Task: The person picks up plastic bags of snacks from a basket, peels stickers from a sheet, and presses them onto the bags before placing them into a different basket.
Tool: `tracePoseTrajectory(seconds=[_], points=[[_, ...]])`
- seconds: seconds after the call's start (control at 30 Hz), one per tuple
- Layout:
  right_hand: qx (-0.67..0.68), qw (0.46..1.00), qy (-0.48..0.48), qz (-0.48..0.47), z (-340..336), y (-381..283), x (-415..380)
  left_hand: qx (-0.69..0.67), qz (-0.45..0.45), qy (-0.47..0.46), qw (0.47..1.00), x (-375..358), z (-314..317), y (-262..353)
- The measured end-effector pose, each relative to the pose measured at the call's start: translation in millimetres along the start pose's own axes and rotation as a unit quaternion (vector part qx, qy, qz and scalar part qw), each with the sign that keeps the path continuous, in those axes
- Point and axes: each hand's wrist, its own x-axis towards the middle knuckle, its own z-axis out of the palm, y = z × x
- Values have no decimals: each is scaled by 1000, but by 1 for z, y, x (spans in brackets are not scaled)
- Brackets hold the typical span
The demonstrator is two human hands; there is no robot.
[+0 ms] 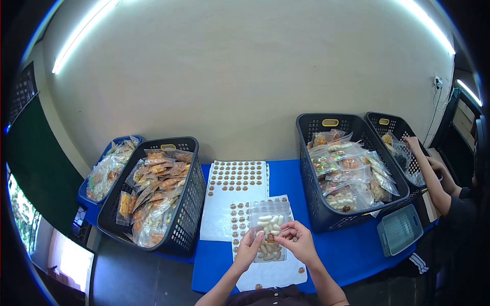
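A clear plastic bag of pale snack pieces (269,224) lies on a sticker sheet (240,214) in front of me. My left hand (248,250) grips the bag's lower left edge. My right hand (297,242) pinches near a small brown round sticker (270,237) on the bag's front. Both hands rest on the bag over the blue table (352,252).
A second sheet of brown stickers (236,178) lies behind. Black baskets of packed snack bags stand at left (186,214) and right (311,194); a blue basket (84,191) sits far left. Another person's arm (434,178) reaches into a far-right basket (393,125). A grey scale (399,229) sits nearby.
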Motion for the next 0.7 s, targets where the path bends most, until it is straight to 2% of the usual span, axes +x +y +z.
tracePoseTrajectory(seconds=[0.27,0.37,0.67,0.7], points=[[22,999,-20,23,3,9,1,-38,15,-50,998,-4,-2,1],[73,997,-26,25,5,5,0,-51,14,-47,998,-5,-2,3],[52,998,-11,23,11,5,-1,-51,14,-33,998,-6,-7,-6],[17,1000,1,15,13,6,-1,-43,16,-28,999,-7,-7,-5]])
